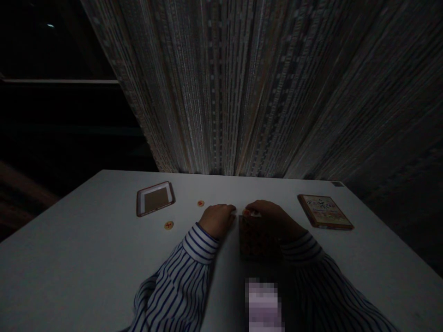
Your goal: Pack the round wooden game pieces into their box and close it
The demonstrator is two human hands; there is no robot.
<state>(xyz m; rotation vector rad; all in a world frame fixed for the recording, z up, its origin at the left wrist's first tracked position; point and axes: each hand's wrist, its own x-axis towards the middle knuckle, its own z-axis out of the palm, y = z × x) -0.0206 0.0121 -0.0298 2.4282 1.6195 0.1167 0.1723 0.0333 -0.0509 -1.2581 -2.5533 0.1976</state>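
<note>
Both hands at a dark square box (255, 244) of red-marked pieces, white table (86, 240).
Nearest: blue-and-white striped sleeves (180, 281). Right hand (273, 219) arches over the box, fingers bent at a small round red-marked disc (247, 212) by its far left corner; grip unclear. Left hand (216, 220) half-curled just beside the box; contents hidden. Open tabletop runs wide leftward; two loose pale round discs (169, 225) there, red characters too small to read. Brown-rimmed rectangular tray (157, 199) behind them. Flat brown-edged case (325, 212) near right edge, dark lettering illegible. Grey streaked curtain (228, 92) along far edge.
</note>
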